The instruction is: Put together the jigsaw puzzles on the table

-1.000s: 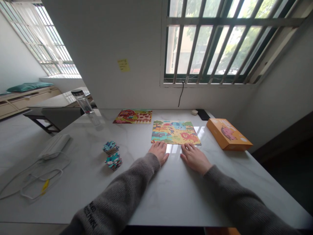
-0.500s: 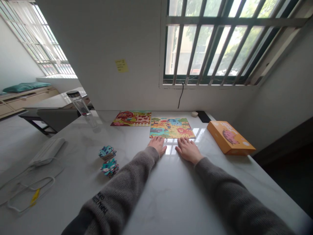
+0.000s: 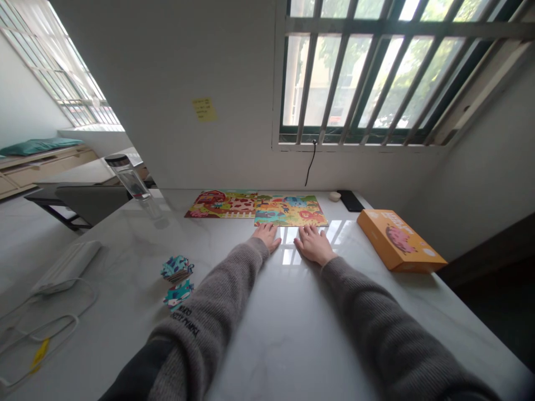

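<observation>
An assembled yellow animal puzzle lies flat at the far side of the white marble table, its left edge touching a red farm puzzle. My left hand rests flat on the table with fingertips against the yellow puzzle's near edge. Beside it, my right hand also lies flat, fingers stretched out and touching that same edge. Neither hand holds anything. Grey sleeves cover both arms.
An orange puzzle box sits to the right. Two stacks of loose puzzle pieces stand at the left, partly hidden by my sleeve. A clear bottle, a white power strip with cable and a dark phone are also on the table.
Both hands have slid the yellow puzzle away from me across the table, until it sits beside the red farm puzzle near the wall.
</observation>
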Demonstrator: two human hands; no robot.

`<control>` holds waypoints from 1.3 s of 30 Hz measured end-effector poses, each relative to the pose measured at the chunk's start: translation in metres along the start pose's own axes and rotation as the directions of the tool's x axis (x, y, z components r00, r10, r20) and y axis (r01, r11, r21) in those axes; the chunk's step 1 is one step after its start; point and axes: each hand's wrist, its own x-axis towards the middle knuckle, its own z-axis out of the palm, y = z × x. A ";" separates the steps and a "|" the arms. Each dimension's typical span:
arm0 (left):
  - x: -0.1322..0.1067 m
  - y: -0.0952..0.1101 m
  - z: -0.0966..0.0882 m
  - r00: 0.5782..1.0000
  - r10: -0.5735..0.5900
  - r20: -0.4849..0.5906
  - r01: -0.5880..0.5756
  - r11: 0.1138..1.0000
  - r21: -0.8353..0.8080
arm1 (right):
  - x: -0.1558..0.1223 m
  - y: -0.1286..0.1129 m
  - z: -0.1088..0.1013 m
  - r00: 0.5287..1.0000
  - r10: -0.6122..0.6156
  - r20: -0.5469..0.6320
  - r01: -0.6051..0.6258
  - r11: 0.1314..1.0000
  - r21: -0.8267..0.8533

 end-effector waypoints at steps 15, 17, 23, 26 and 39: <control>0.018 -0.003 0.004 0.956 -0.293 -0.006 0.293 0.956 0.018 | 0.034 0.006 0.009 0.998 0.047 0.034 -0.048 0.998 0.047; 0.019 -0.005 0.005 0.955 -0.295 -0.013 0.296 0.955 0.020 | 0.036 0.007 0.010 0.998 0.046 0.036 -0.048 0.997 0.061; 0.020 -0.005 0.008 0.954 -0.299 -0.033 0.300 0.953 0.038 | 0.036 0.008 0.012 0.999 0.044 0.019 -0.046 0.996 0.081; 0.016 -0.005 0.011 0.955 -0.297 -0.016 0.298 0.954 0.043 | 0.034 0.007 0.014 0.998 0.051 0.022 -0.053 0.995 0.083; -0.065 0.025 -0.020 0.993 -0.107 0.050 0.100 0.986 0.132 | -0.026 -0.020 0.004 0.990 -0.080 0.119 0.065 0.991 0.119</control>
